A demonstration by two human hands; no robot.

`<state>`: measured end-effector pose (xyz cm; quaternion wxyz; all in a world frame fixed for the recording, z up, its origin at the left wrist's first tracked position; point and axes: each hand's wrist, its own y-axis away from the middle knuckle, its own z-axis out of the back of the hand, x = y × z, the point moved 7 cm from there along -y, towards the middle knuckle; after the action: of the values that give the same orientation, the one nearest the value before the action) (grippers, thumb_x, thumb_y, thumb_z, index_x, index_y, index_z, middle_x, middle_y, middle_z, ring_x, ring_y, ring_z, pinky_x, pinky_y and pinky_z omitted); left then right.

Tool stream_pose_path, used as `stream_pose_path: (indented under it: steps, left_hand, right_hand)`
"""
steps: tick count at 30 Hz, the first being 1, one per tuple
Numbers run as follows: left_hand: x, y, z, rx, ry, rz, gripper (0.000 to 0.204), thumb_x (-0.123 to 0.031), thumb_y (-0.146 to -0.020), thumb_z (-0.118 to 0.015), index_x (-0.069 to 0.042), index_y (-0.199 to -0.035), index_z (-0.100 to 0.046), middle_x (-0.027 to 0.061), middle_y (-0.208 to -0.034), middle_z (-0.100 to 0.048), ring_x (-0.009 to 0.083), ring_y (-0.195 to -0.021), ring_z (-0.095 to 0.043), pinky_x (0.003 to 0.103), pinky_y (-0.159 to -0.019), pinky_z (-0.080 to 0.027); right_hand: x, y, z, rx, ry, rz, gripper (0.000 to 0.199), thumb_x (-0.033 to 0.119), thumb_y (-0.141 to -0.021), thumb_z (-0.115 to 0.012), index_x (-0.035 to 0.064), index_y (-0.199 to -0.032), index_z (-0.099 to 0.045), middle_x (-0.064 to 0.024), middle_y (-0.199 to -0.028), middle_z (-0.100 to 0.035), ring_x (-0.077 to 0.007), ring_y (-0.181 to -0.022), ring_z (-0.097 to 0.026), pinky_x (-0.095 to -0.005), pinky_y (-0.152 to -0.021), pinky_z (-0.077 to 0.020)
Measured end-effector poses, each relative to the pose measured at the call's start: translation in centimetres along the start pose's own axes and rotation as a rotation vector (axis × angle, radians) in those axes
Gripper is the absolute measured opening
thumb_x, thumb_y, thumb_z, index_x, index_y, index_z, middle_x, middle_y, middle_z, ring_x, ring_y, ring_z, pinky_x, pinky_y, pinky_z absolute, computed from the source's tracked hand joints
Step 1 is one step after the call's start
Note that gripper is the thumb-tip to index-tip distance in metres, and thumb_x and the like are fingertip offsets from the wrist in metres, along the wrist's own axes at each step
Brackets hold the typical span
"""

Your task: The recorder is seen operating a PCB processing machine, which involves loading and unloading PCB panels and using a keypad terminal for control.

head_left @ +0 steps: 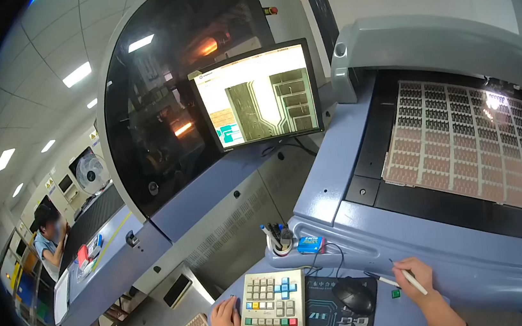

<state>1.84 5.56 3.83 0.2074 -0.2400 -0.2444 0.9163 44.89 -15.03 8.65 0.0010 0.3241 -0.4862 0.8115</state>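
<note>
1. Head view: right hand (419, 275) closed on a thin white pen (408, 279), resting on the blue table (395, 321) just below the machine bed.
2. Left hand (226, 324) lies flat, fingers loosely spread, holding nothing, touching the left edge of the keypad (273, 301).
3. Black mouse (353, 295) on its mat (321, 323), untouched, between the hands.
4. Panel (467, 139) of small circuit pieces lies loaded on the bed, lit at one spot.
5. Monitor (256, 96) shows a magnified trace view; judged: inspection under way, no sign of how much remains.
6. Pen cup (281, 241), blue box (310, 244) behind keypad.
</note>
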Motion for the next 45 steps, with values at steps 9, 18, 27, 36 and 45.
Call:
stream_pose_path:
  steps: [9,18,27,36,45]
  left_hand:
    - [-0.30,0.23,-0.03,-0.011,-0.003,-0.009,0.034,-0.006,-0.084,-0.061,-0.010,-0.117,-0.071,0.0057,-0.118,-0.071,0.0305,-0.114,-0.060,0.042,-0.102,-0.043]
    - [-0.14,0.32,-0.09,0.003,-0.003,-0.001,0.035,-0.006,-0.084,-0.061,-0.010,-0.118,-0.070,0.0060,-0.119,-0.070,0.0306,-0.115,-0.059,0.043,-0.102,-0.043]
    - [0.33,0.29,-0.44,0.056,-0.038,0.031,0.038,-0.011,-0.086,-0.062,-0.012,-0.123,-0.068,0.0084,-0.117,-0.070,0.0309,-0.117,-0.058,0.044,-0.103,-0.041]
    - [0.14,0.31,-0.29,0.021,-0.022,0.015,0.038,-0.009,-0.085,-0.062,-0.011,-0.123,-0.068,0.0082,-0.119,-0.069,0.0318,-0.116,-0.058,0.044,-0.103,-0.042]
    - [0.05,0.29,-0.16,0.014,-0.016,0.012,0.039,-0.008,-0.085,-0.062,-0.010,-0.124,-0.067,0.0075,-0.121,-0.069,0.0319,-0.115,-0.058,0.043,-0.103,-0.042]
  right_hand:
    - [-0.28,0.18,0.14,0.017,-0.029,-0.017,0.015,-0.002,-0.082,-0.070,0.0014,-0.095,-0.065,-0.0153,-0.083,-0.071,-0.0266,-0.070,-0.072,-0.0337,-0.060,-0.0585]
    - [-0.26,0.13,0.03,0.040,-0.025,-0.005,0.014,-0.003,-0.084,-0.068,0.0008,-0.097,-0.064,-0.0158,-0.083,-0.071,-0.0265,-0.071,-0.074,-0.0335,-0.061,-0.0593]
    - [-0.33,0.21,-0.09,0.037,-0.021,0.000,0.013,-0.002,-0.084,-0.068,0.0007,-0.096,-0.064,-0.0155,-0.082,-0.071,-0.0263,-0.070,-0.073,-0.0333,-0.060,-0.0590]
    - [-0.15,0.11,-0.07,0.044,-0.007,0.017,0.012,-0.001,-0.085,-0.068,0.0009,-0.096,-0.063,-0.0155,-0.083,-0.072,-0.0260,-0.070,-0.074,-0.0328,-0.060,-0.0589]
    - [-0.25,0.13,-0.08,0.045,-0.010,0.014,0.012,-0.001,-0.086,-0.068,0.0006,-0.096,-0.063,-0.0157,-0.085,-0.072,-0.0259,-0.071,-0.074,-0.0327,-0.060,-0.0592]
